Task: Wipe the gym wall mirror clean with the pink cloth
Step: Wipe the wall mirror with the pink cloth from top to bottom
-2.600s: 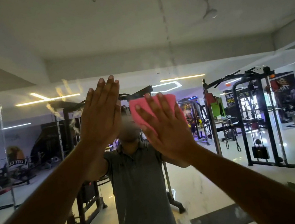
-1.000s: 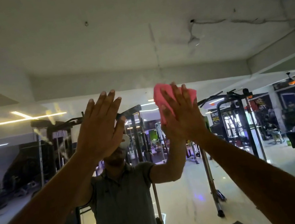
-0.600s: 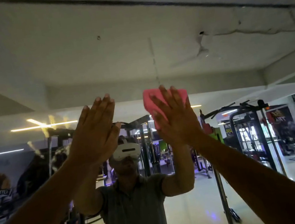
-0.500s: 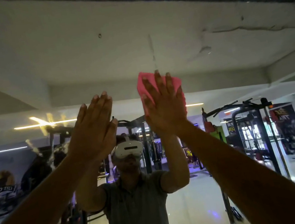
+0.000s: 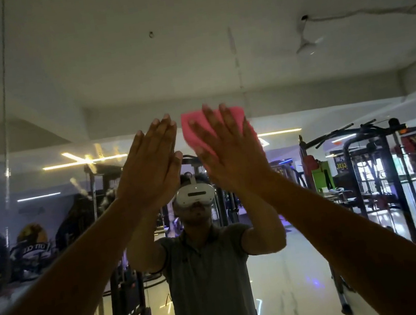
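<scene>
While the pink cloth [image 5: 199, 129] lies flat against the wall mirror [image 5: 213, 49] above head height, the right hand [image 5: 230, 151] presses it there with straight, spread fingers. Just beside it, the left hand [image 5: 152, 165] is raised with fingers straight and together, holding nothing; it seems to touch the glass, though blur hides the contact. The mirror reflects the person's white headset [image 5: 194, 195] and a cable machine [image 5: 382, 186] at right.

Large glossy glass wall mirror [image 5: 213, 49]: smooth, reflective, faint streaks and smudges. Soft matt pink cloth [image 5: 192, 130]: fabric. Reflected black gym rack [image 5: 378, 160]: painted metal, slight sheen. Reflected pale floor [image 5: 298, 278]: polished, shiny. Reflected white headset [image 5: 194, 194]: smooth plastic.
</scene>
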The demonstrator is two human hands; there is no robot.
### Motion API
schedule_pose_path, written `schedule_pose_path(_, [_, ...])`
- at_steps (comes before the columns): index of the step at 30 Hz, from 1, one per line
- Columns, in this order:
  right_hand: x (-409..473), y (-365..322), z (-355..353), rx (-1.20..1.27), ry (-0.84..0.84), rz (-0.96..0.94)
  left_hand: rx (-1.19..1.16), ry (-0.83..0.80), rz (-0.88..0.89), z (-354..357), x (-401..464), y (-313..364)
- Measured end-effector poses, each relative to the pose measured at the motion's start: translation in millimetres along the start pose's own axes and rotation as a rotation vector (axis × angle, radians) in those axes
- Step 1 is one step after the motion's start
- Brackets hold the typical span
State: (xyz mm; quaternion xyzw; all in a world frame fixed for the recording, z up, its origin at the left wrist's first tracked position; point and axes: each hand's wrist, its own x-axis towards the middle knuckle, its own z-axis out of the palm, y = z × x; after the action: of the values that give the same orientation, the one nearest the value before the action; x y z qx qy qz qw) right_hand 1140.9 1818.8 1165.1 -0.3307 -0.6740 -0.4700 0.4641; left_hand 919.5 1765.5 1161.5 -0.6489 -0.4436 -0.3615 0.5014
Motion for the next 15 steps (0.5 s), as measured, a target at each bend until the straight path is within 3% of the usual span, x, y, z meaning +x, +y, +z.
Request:
schedule_pose_path(4, [-41, 34, 7, -0.048, -0.062, -0.047, 0.059, -0.040, 0.067, -8, -11, -22])
schedule_pose_path(6, [-5, 40, 5, -0.145, -0.078, 0.055, 0.072, -0.037, 0.100, -9, -13, -27])
schedule_pose_path(9, [42, -3, -4, -0.029, -0.027, 0.272, 0.071, -0.033, 0.066, -9, -13, -33])
schedule_pose_path(12, [11, -46, -1, 0.015, -0.022, 0.125, 0.087, -0.029, 0.030, -9, -18, -41])
schedule_pose_path(15, [-48, -37, 8, 0.081, -0.071, 0.040, 0.089, -0.050, 0.067, -14, -24, -53])
